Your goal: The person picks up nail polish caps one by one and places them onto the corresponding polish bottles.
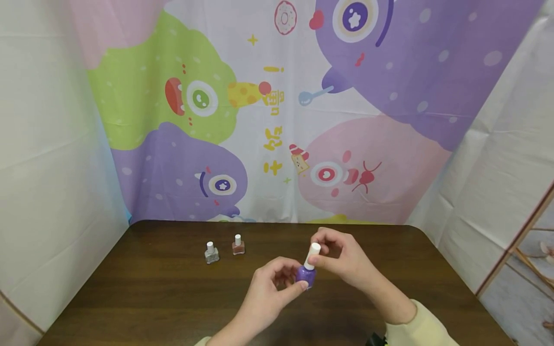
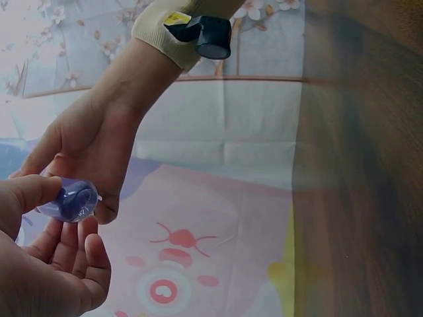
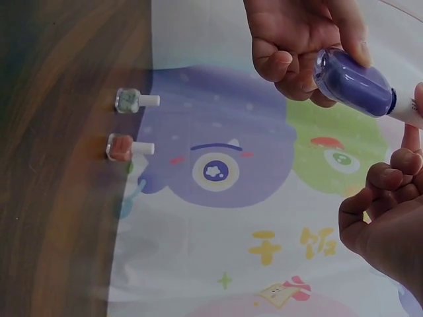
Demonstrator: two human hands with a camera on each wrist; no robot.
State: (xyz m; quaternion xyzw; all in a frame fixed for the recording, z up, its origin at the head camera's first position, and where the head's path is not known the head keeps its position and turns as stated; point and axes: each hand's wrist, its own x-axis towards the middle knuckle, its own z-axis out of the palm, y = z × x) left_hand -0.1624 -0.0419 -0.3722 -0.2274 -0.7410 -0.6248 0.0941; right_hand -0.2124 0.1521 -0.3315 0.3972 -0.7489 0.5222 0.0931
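Note:
A purple nail polish bottle (image 1: 306,276) with a white cap (image 1: 312,255) is held up above the table, tilted a little to the right. My left hand (image 1: 273,287) pinches its purple glass body between thumb and fingers. The white cap is gripped by the thumb and fingers of my right hand (image 1: 342,257). Seen in the left wrist view, the base of the bottle (image 2: 78,200) faces the camera and the cap is hidden. In the right wrist view, the bottle (image 3: 355,82) shows side-on, its cap joined to the neck.
On the dark wooden table (image 1: 164,293) a silver-grey nail polish bottle (image 1: 211,254) and a reddish-brown one (image 1: 238,246) stand upright at the back left. A curtain with cartoon monsters (image 1: 268,202) hangs behind the table's far edge.

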